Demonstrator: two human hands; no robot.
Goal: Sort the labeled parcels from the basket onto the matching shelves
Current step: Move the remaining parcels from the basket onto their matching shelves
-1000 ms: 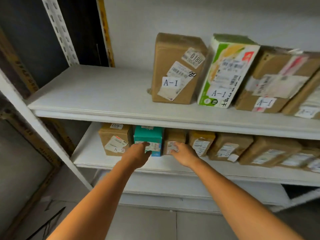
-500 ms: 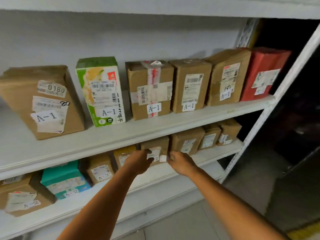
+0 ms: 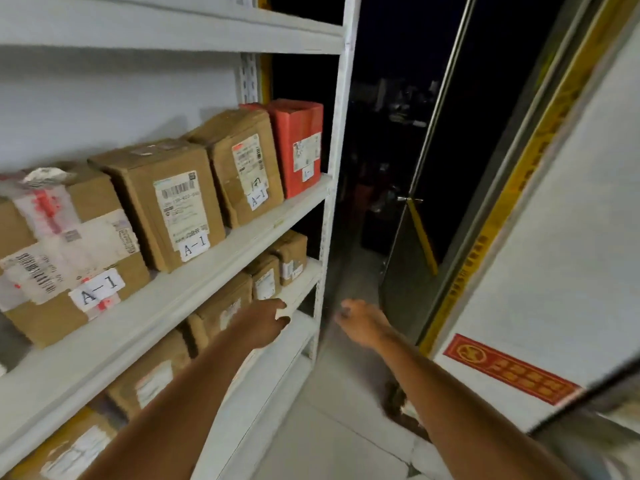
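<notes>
A white metal rack [image 3: 242,244] fills the left. Its upper board carries brown boxes labelled A-1 [image 3: 166,202] and a red box [image 3: 299,143] at the right end. The board below holds a row of small brown parcels [image 3: 266,282]. My left hand [image 3: 266,320] hovers at the front edge of that lower board, fingers loosely curled, holding nothing. My right hand [image 3: 360,323] is in the air past the rack's right post, loosely curled and holding nothing. No basket is in view.
The rack's right upright post [image 3: 332,209] stands between my hands. A glass door [image 3: 412,209] with a yellow handle opens onto a dark room. A white panel with a red sticker [image 3: 509,368] is on the right. Pale floor tiles [image 3: 332,427] lie below.
My view swung right along the rack, from its left end to its right end. Both hands left the lower-shelf parcels; the right hand now hangs beyond the post.
</notes>
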